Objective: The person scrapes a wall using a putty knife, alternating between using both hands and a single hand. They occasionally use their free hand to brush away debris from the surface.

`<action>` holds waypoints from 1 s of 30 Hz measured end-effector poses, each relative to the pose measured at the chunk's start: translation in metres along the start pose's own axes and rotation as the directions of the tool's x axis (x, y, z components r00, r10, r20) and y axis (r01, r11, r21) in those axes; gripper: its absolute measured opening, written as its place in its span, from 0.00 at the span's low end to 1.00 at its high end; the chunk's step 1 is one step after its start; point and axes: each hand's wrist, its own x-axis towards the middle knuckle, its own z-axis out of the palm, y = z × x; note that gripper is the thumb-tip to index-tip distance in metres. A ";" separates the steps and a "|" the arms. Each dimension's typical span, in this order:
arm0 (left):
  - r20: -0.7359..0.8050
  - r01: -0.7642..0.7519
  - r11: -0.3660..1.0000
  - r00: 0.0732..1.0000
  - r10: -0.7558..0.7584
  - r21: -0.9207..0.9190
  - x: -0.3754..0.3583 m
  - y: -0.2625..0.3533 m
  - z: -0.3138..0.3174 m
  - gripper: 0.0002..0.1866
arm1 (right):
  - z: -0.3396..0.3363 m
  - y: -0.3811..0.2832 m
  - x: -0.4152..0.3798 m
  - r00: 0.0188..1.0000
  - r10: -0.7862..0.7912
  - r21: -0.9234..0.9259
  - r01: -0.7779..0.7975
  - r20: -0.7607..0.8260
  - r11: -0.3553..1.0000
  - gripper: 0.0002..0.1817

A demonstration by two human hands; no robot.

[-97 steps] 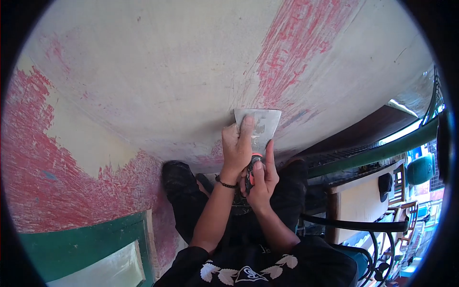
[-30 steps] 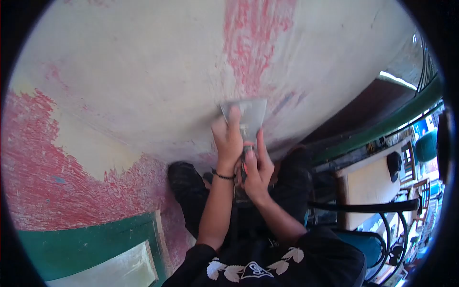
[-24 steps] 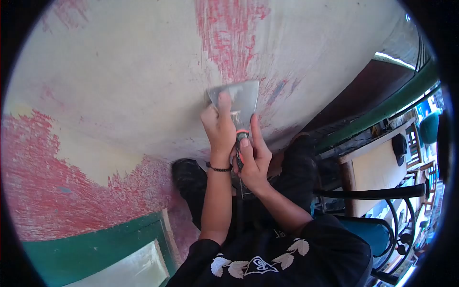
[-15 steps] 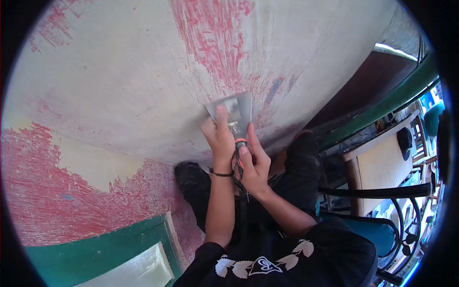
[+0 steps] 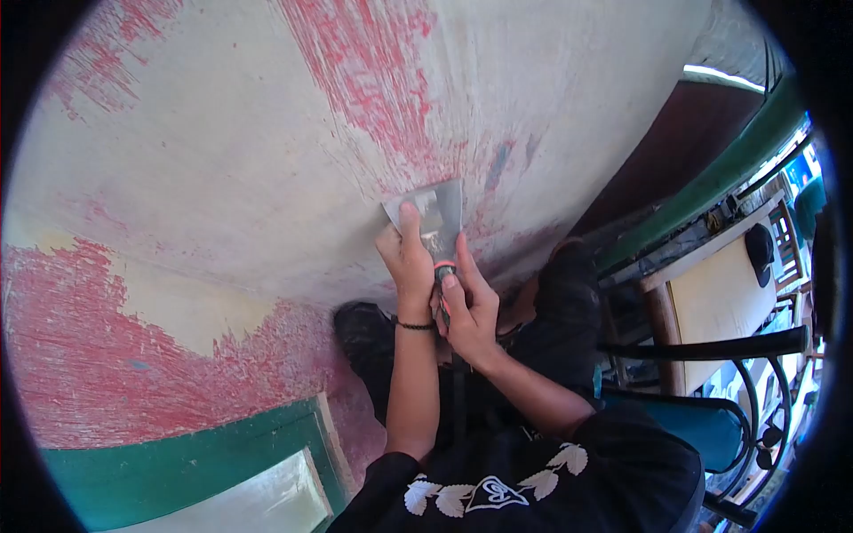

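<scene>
A wide metal scraper (image 5: 437,213) with a black and red handle lies with its blade edge against the wall (image 5: 249,160), just under a red scraped streak (image 5: 378,80). My left hand (image 5: 409,258), with a dark bracelet at the wrist, presses its thumb on the blade; its other fingers are partly hidden. My right hand (image 5: 469,311) is wrapped round the handle, its index finger stretched along the blade's side.
Red, rough wall surface (image 5: 160,373) spreads at the lower left above a green frame (image 5: 178,466) with a pane. On the right are a wooden table (image 5: 715,302) with a black cap (image 5: 760,253), a metal-framed chair (image 5: 711,346) and a green beam (image 5: 711,209).
The view has shifted slightly, so the wall streak sits further left and the table further right. Both hands keep their hold on the scraper, its blade now turned slightly and a little lower in view.
</scene>
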 end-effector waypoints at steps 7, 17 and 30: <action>-0.011 -0.042 0.999 0.999 0.042 0.020 0.003 0.007 0.005 0.25 | -0.002 0.008 0.005 0.999 -0.043 -0.011 0.043 0.030 0.999 0.32; -0.057 -0.065 0.997 0.996 0.067 0.036 -0.003 -0.002 0.013 0.26 | -0.019 0.013 0.011 0.993 -0.114 -0.143 0.118 0.037 0.983 0.30; -0.033 -0.104 0.994 0.994 0.105 0.046 -0.002 0.000 0.010 0.25 | -0.009 0.019 0.007 0.994 -0.112 -0.098 0.111 0.001 0.989 0.31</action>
